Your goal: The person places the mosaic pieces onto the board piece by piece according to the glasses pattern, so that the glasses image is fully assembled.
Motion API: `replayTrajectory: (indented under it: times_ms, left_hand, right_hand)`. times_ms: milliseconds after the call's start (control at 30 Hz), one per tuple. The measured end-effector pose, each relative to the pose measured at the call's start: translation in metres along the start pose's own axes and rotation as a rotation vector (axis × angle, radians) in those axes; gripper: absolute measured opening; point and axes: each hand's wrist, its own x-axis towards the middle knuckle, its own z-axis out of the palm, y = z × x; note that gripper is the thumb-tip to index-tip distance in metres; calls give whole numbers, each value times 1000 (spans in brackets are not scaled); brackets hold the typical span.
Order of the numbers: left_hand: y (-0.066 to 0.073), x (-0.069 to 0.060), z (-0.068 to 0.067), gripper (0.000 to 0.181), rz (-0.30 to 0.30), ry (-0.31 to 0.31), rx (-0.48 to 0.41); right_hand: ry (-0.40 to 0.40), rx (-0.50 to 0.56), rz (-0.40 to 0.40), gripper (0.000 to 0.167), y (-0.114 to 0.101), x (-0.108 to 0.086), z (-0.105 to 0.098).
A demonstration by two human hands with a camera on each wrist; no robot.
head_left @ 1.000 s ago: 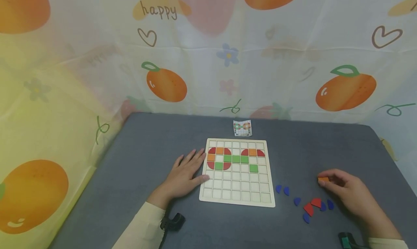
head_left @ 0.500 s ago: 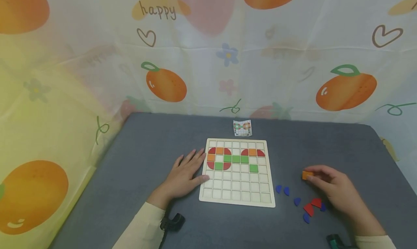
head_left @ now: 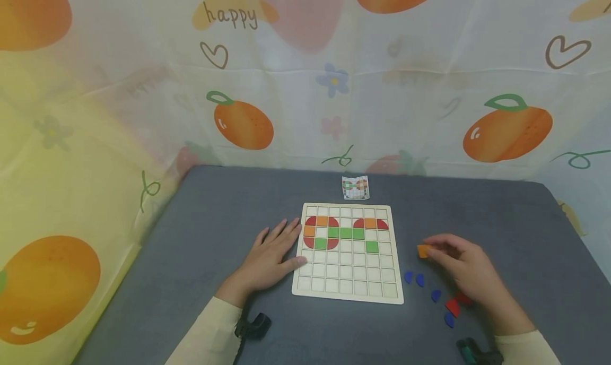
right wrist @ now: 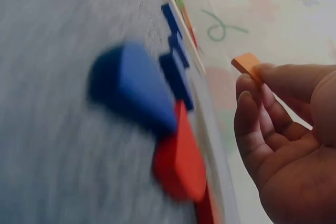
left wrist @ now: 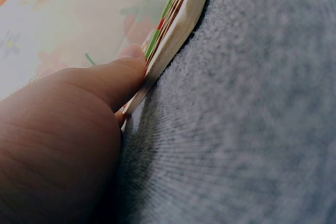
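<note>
In the head view a pale wooden grid board [head_left: 346, 288] lies on the dark table, with red, orange and green pieces set in its upper rows. My left hand [head_left: 264, 261] rests at the board's left edge, fingers spread, thumb on the rim; the left wrist view shows the thumb [left wrist: 118, 77] against that edge. Right of the board, my right hand [head_left: 470, 267] pinches an orange square tile [head_left: 422, 251] between thumb and fingers. The right wrist view shows the orange tile [right wrist: 247, 64] held up off the table.
Several blue pieces [head_left: 419, 280] and red quarter-round pieces [head_left: 452, 307] lie on the table [head_left: 200, 222] between the board and the right forearm. A small printed pattern card [head_left: 355, 188] lies behind the board. A fruit-patterned cloth [head_left: 296, 89] hangs behind the table.
My right hand has moved left toward the board with the orange tile in its pinch. The left hand and the pieces on the board have stayed put.
</note>
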Motion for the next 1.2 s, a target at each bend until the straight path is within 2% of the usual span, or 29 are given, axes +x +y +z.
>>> replayTrajectory:
  times_ms: [200,533,833,1033,1200]
  left_hand:
    - [0,-1,-1,89,2,-2,-4]
    - [1,-1,0,89,0,6,-10]
    - [1,-1,0,89,-1,-1,-5]
    - [1,-1,0,89,-2,-5,9]
    - [0,0,0,88,-3,-8,9]
  right_hand:
    - [1,73,-20,22,-12,12,13]
    - [-35,59,81,22,-29,35,36]
    - [-54,107,165,21,-36,55,56]
    - [-63,111,209,21,-39,60,60]
    - [-71,100,204,25,-38,61,60]
